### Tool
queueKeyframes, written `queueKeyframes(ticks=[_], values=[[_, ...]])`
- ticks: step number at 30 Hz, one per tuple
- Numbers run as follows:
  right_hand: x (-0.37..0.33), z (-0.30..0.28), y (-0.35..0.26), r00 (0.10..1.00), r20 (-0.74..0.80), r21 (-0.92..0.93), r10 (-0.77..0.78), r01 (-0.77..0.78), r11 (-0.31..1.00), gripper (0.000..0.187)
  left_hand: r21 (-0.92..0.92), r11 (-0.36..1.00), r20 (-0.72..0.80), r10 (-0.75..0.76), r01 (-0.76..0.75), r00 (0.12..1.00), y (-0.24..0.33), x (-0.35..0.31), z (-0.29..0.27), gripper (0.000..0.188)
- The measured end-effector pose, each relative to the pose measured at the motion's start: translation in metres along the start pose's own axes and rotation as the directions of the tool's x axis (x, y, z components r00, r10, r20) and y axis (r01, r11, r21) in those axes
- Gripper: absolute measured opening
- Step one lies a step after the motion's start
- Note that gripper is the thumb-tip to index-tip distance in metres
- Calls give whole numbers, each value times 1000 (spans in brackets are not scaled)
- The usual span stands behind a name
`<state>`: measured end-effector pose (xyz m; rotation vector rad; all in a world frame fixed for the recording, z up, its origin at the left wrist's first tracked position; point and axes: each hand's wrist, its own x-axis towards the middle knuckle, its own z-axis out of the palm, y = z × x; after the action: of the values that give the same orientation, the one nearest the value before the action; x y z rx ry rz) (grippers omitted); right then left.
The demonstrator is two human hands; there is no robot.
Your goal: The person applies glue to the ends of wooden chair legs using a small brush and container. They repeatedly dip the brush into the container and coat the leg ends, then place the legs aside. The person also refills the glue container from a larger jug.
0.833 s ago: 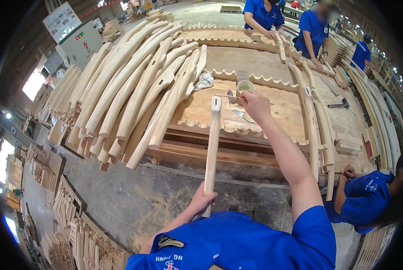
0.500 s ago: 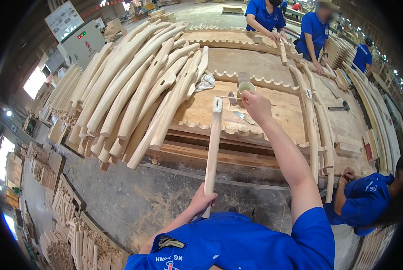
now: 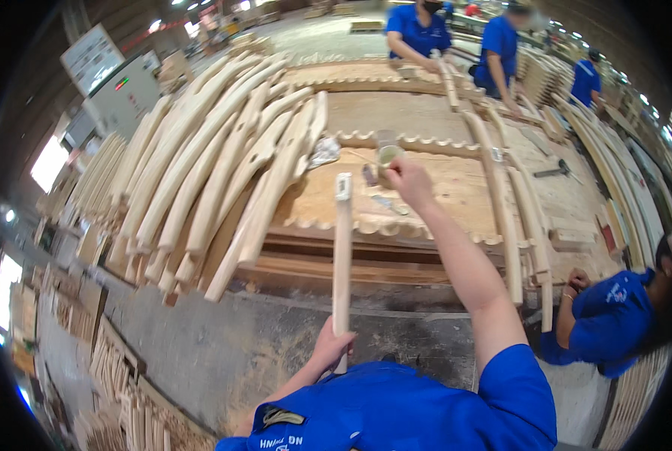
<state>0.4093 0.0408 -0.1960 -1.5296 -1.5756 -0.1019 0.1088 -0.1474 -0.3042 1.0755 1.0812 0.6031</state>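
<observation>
My left hand [image 3: 331, 348] grips the near end of a long straight wooden piece [image 3: 342, 248], which points away from me toward the workbench. My right arm stretches out over the scalloped wooden panel [image 3: 456, 197], and my right hand [image 3: 405, 174] is closed around a small brush or stick at a pale glue jar [image 3: 388, 152]. What exactly the fingers hold is partly hidden. A small scraper-like tool [image 3: 387, 204] lies on the panel just below that hand.
A big stack of curved wooden parts [image 3: 215, 173] lies at the left of the bench. Curved rails [image 3: 510, 218] run along the right. One person in blue crouches at the right [image 3: 614, 323]; others work at the far end [image 3: 418, 34]. More stacked parts [image 3: 118, 376] stand low left.
My right hand has shifted slightly left and nearer to the glue jar. The wooden piece in my left hand has stayed almost still.
</observation>
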Motion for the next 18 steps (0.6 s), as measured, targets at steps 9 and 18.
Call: queueKeyframes(ticks=[9, 18], values=[[-39, -91, -46, 769, 610, 788, 190, -563, -250, 18, -26, 995, 42, 101, -100, 994, 25, 24, 27, 35], [-173, -223, -28, 778, 121, 974, 616, -213, 78, 16, -202, 955, 525, 291, -215, 800, 142, 55, 193, 31]])
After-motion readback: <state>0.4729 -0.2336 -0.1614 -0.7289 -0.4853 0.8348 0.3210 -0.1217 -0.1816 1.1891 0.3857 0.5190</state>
